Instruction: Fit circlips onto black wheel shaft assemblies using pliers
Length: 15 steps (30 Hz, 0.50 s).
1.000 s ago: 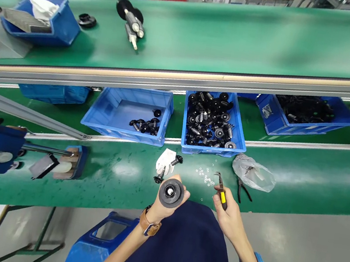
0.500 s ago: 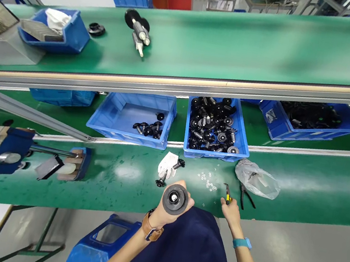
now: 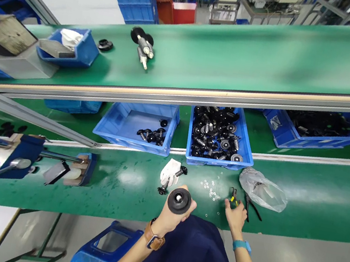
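Pliers (image 3: 232, 199) with yellow grips sit between the thumb and fingers of your right hand (image 3: 237, 218), near the front edge of the worktop (image 3: 126, 199). I cannot tell how hard you squeeze them, or if they rest on the green top. Your left hand (image 3: 168, 217) is wrapped round a black part (image 3: 179, 204), held up near the same edge with its round end facing you. Your two hands are well apart.

Hold the black part by its sides, so no finger covers that round end. Small white rings (image 3: 211, 194) lie loose a bit farther from the front edge. They look light, so a bump could send them sliding. Lift your hand over them; do not drag it. A second pair of pliers (image 3: 247, 199) lies just beside your right hand, by a clear bag (image 3: 264, 190), so don't let the two pairs tangle. Mind the white glove (image 3: 170, 171) too: two black parts (image 3: 181, 171) lie at it, and could roll if knocked.
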### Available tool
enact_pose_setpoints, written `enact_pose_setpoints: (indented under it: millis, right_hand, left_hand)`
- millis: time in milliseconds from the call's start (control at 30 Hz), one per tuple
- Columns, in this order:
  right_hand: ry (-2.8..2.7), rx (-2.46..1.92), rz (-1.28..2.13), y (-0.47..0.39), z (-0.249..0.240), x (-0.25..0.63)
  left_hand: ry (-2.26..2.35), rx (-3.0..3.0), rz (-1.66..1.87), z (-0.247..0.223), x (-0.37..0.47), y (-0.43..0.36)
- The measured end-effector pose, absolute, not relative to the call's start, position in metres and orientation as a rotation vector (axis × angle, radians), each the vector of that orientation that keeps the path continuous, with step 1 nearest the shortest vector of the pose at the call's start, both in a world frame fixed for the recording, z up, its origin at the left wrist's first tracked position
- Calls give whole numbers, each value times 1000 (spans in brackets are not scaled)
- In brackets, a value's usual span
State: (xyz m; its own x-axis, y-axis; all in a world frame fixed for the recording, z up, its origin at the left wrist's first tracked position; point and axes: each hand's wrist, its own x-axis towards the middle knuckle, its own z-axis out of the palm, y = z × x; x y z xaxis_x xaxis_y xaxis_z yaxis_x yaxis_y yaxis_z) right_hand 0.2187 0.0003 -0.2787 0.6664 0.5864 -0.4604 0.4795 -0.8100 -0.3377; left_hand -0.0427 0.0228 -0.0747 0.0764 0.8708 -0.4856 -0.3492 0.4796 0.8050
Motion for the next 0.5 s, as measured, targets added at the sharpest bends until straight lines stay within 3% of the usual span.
enact_pose_setpoints:
  millis: [167, 500]
  right_hand:
    - [-898, -2520, 709, -14, -285, 216]
    - [-1002, -2239, 633, -32, -287, 198]
  left_hand:
    - [1263, 186, 1081, -91, -71, 69]
    - [1572, 116, 1366, -110, -185, 239]
